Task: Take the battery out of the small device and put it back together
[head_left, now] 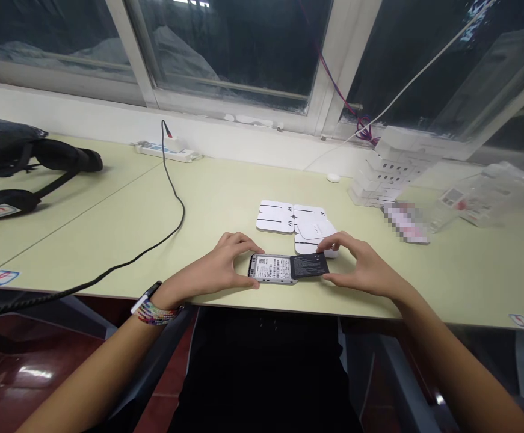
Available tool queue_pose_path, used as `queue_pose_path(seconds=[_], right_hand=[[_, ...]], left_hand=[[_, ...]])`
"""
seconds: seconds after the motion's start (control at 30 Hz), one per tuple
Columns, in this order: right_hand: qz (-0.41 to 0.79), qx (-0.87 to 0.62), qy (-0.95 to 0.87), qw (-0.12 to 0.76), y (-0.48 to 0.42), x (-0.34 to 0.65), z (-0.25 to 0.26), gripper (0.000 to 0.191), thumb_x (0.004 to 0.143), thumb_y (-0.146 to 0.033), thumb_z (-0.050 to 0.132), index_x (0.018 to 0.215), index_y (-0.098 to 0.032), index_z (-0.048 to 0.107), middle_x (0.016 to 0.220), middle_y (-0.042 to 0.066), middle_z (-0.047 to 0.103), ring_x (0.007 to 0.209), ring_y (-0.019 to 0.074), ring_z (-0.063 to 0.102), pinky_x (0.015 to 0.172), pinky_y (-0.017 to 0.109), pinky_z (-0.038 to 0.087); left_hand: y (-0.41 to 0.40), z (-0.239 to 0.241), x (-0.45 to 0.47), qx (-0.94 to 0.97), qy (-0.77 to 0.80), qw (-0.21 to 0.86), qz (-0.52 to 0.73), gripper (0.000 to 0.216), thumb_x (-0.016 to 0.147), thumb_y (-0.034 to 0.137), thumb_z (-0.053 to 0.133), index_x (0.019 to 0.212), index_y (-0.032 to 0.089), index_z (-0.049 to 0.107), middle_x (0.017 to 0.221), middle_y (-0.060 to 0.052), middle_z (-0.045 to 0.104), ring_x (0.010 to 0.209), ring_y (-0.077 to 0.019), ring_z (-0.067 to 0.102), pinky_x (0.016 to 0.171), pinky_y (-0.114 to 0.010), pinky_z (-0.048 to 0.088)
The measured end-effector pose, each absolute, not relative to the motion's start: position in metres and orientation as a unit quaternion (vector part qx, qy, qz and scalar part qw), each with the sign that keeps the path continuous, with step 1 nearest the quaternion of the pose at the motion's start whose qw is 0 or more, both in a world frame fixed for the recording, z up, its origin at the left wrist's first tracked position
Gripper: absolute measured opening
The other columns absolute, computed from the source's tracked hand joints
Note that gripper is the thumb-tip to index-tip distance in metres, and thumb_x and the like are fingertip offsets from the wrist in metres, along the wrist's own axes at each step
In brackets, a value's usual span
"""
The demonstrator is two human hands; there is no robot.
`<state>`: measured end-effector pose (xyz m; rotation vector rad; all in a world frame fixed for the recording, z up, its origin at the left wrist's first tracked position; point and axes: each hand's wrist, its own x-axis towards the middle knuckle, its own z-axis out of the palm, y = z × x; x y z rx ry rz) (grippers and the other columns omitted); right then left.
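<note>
Between right fingers [334, 239], seemingly a black battery [309, 265]

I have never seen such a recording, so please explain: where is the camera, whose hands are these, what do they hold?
No machine is shown: these are a person's bare hands, filmed by one head-worn camera looking forward and down. The left hand holds a flat, white-labelled, silver-edged rectangular device. The right hand pinches a thin, black rectangular piece at the device's right end. On the pale yellow-green table, white round-cornered pieces with black lines lie beyond; a black cable runs on the left, and white boxes are stacked on the right.
</note>
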<state>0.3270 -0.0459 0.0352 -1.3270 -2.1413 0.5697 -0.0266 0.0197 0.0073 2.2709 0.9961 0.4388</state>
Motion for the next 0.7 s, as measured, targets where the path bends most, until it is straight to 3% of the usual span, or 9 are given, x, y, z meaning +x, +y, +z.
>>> queue_pose_path(seconds=[0.7], right_hand=[[0.232,-0.485,-0.784,0.310,-0.047,0.333,0.010,0.039,0.083,-0.027,0.083,0.119,-0.030,0.068,0.123,0.004,0.071,0.112,0.0272,0.068,0.104,0.049,0.058]], left_hand=[[0.020,0.009,-0.026,0.859,0.383,0.305,0.149,0.057,0.084,0.059,0.086,0.133,0.034,0.068,0.139,-0.005,0.057,0.140,-0.0336,0.045,0.119,-0.051,0.045]])
